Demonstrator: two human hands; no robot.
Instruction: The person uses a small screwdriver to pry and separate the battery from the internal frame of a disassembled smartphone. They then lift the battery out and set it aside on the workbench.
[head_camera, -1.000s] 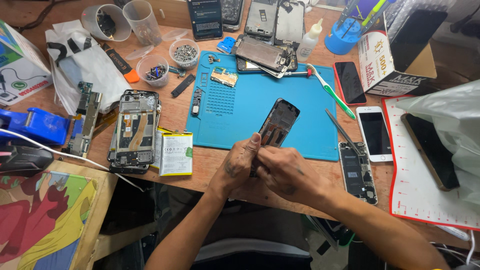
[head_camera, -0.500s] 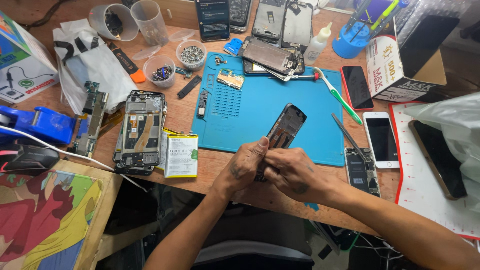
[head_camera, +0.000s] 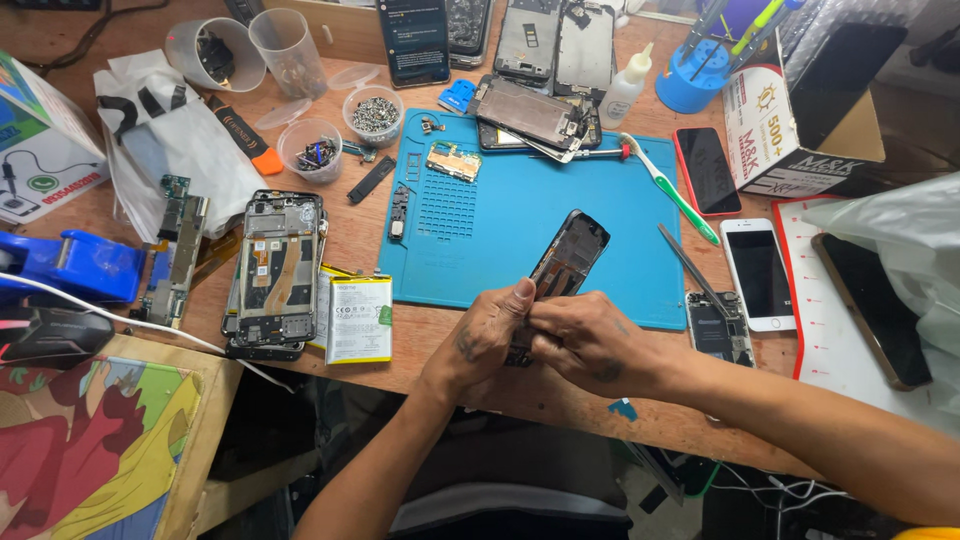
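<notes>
Gripping phone frame (head_camera: 567, 262), both hands; long axis up-right.

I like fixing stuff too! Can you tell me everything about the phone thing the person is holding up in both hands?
The phone frame is a dark, slim, opened phone body with rounded corners, its brownish inside parts showing. It looks like metal and plastic. It tilts up and away over the blue mat, its top end free in the air. The left hand and the right hand grip its lower end together, hiding that part.
</notes>
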